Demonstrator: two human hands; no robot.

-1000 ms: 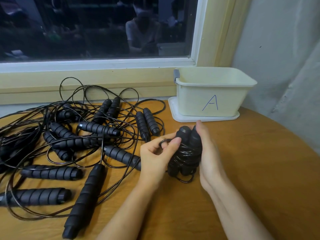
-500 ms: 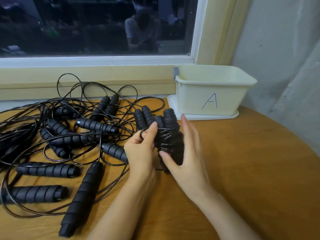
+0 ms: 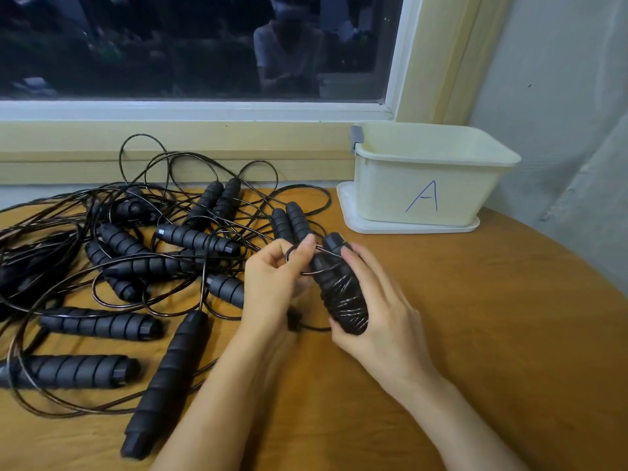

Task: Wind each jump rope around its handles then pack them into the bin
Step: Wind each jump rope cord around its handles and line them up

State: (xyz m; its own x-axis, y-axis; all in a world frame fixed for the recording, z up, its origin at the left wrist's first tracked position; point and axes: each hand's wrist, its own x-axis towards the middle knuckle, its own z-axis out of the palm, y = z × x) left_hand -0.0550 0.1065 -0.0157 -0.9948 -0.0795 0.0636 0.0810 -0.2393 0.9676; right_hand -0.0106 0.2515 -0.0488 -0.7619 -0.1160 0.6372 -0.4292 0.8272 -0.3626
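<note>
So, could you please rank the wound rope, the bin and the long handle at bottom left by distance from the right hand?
1. Wound rope: in the right hand.
2. Bin: behind, by the window.
3. Long handle: far left, past the left arm.

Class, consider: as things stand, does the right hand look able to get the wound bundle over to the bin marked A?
Probably yes. The right hand grips the wound bundle, and bare table lies between it and the open bin. But the left hand pinches a loose cord loop.

wooden table [image 3: 509, 334], tangled jump ropes [image 3: 142, 266], bin [image 3: 424, 185]
</note>
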